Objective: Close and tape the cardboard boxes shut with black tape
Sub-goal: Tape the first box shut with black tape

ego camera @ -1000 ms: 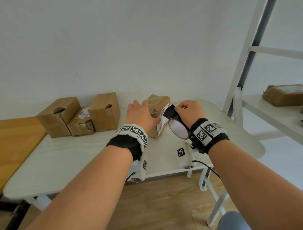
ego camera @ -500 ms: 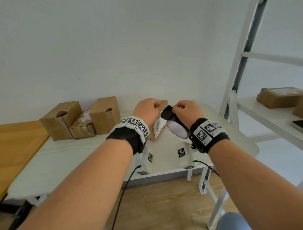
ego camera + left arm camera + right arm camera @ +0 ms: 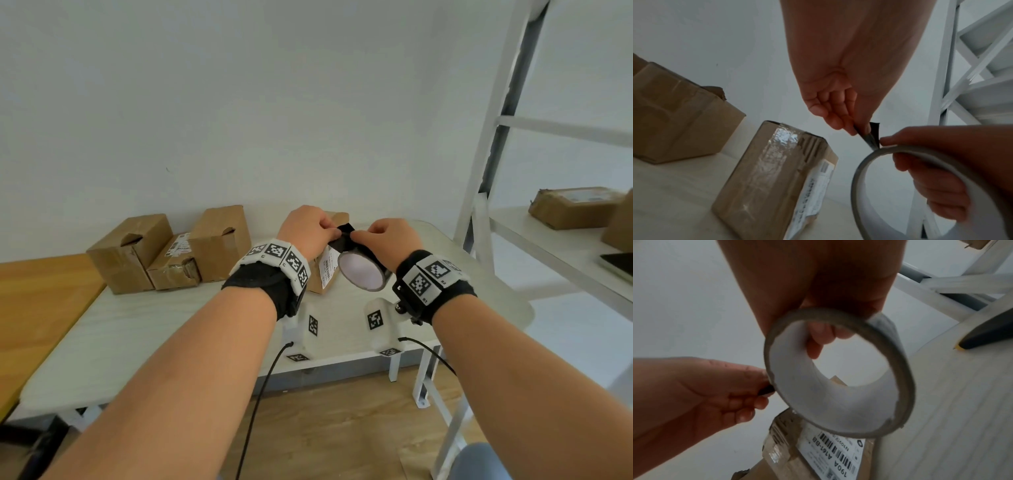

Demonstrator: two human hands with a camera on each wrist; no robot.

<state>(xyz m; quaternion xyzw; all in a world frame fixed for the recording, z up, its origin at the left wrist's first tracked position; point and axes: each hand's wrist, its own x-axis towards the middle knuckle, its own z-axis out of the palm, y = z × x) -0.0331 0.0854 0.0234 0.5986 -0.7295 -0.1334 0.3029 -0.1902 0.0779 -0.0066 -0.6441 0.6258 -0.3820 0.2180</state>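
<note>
Your right hand (image 3: 388,241) grips the black tape roll (image 3: 363,271), fingers curled through its core; your left hand (image 3: 310,230) pinches the tape's free end (image 3: 342,236). Both hover over the labelled box (image 3: 777,175) on the tabletop (image 3: 137,329). Three more boxes (image 3: 171,251) sit left by the wall.

A white shipping label (image 3: 835,456) on a cardboard box (image 3: 781,451) reads "190A A161-BB" beside barcodes; smaller print is illegible.
</note>
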